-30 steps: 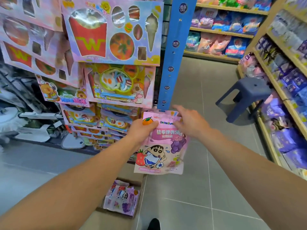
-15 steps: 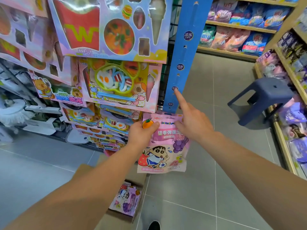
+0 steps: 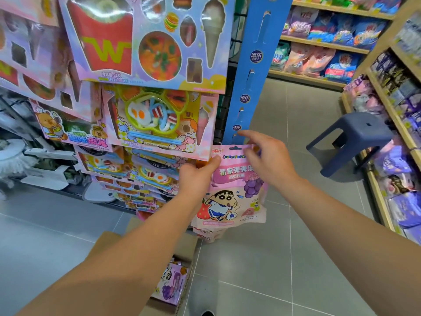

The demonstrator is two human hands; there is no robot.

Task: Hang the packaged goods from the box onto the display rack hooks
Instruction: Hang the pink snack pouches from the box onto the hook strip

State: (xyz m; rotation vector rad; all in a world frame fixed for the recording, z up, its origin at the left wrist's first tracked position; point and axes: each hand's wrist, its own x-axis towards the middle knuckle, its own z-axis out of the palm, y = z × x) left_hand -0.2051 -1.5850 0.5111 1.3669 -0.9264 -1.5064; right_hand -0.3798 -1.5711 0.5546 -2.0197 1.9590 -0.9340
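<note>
At the far left, toy food sets in pink and purple window boxes (image 3: pixel 145 39) hang in overlapping rows, with more of them stacked lower down toward the grey tiled floor (image 3: pixel 262 258). Below, near the bottom edge, an open cardboard box (image 3: pixel 182 249) sits on the floor with more pink cartoon packets (image 3: pixel 170 283) lying inside it. The left hand (image 3: pixel 196 179) grips the pink candy packet (image 3: pixel 230 195) at its upper left side, thumb pressed across the front and the other fingers hidden behind it. The packet hangs upright, its top edge level with the bottom end of the blue hanging strip (image 3: pixel 252 71), which runs up and out of the top of the view with slots and round logos along it. Whether the packet's hang hole is on a hook of the strip cannot be told. More packets of the same kind show just beneath the held one. The right hand (image 3: pixel 266 158) is over the packet's upper right corner, fingers loosely spread, forefinger reaching up to the strip's lower end; it grips nothing that can be seen. Further right stands a dark blue plastic stool (image 3: pixel 355 137), and beside it wooden shelves (image 3: pixel 385 103) carry purple and blue bagged goods.
</note>
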